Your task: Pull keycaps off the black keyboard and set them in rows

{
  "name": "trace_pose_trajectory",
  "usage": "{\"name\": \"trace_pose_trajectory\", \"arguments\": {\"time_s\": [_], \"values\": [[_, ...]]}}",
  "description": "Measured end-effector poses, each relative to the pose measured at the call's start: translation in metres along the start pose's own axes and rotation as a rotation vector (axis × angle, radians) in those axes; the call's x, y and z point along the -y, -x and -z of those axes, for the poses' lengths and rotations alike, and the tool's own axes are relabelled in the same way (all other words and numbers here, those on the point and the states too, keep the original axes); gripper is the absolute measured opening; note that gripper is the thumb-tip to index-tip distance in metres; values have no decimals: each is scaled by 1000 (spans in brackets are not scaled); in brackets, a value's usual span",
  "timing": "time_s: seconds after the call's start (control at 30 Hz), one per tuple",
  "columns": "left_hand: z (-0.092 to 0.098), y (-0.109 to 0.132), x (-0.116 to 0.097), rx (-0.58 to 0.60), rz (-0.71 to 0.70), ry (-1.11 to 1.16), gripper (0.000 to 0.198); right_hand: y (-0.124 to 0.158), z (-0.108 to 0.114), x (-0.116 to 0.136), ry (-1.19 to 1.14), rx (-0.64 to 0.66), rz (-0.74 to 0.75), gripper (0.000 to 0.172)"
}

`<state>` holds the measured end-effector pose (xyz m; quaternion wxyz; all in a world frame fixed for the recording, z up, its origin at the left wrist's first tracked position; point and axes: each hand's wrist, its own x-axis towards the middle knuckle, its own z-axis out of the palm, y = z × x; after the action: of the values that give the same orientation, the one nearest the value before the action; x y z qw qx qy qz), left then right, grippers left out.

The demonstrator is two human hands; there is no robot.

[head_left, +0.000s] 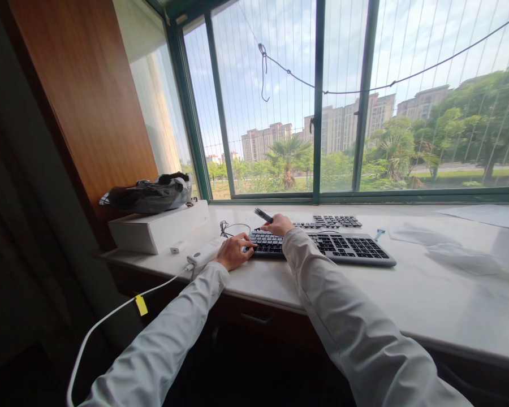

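A dark grey keyboard (352,249) lies on the white sill-like desk, showing black areas and lighter keys toward its left end. My left hand (233,251) grips the keyboard's left end, its fingers bent over the edge. Above the keyboard's left part, my right hand (280,225) is closed around a slim black brush (263,215), whose bristle-like end points up and left. Behind the keyboard, loose black keycaps (337,221) lie in rows, some hidden by my right hand and forearm.
A white power strip (204,252) with a white cable (110,312) lies left of my left hand. Farther left, a white box (159,229) carries a dark plastic-wrapped bundle (150,192). Clear plastic bags (462,257) and paper (487,213) lie right. Windows (271,113) stand behind.
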<state>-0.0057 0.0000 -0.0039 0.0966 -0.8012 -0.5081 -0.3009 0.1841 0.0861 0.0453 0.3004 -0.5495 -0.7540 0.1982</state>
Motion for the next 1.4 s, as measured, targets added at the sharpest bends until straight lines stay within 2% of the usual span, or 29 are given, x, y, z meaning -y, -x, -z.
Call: {"name": "trace_pose_trajectory", "arguments": {"time_s": [0.4,0.87,1.3,1.4], "values": [[8,1,-12,36,-39,-121,25,-2,-3,-2,18,7,14,38],[7,2,-10,12,-104,-172,26,-5,-5,-5,35,4,13,39],[7,1,-10,36,-88,-118,28,-3,-5,-3,65,1,9,38],[6,1,-10,-3,-47,-113,29,-4,-5,-4,68,-3,7,38]]}}
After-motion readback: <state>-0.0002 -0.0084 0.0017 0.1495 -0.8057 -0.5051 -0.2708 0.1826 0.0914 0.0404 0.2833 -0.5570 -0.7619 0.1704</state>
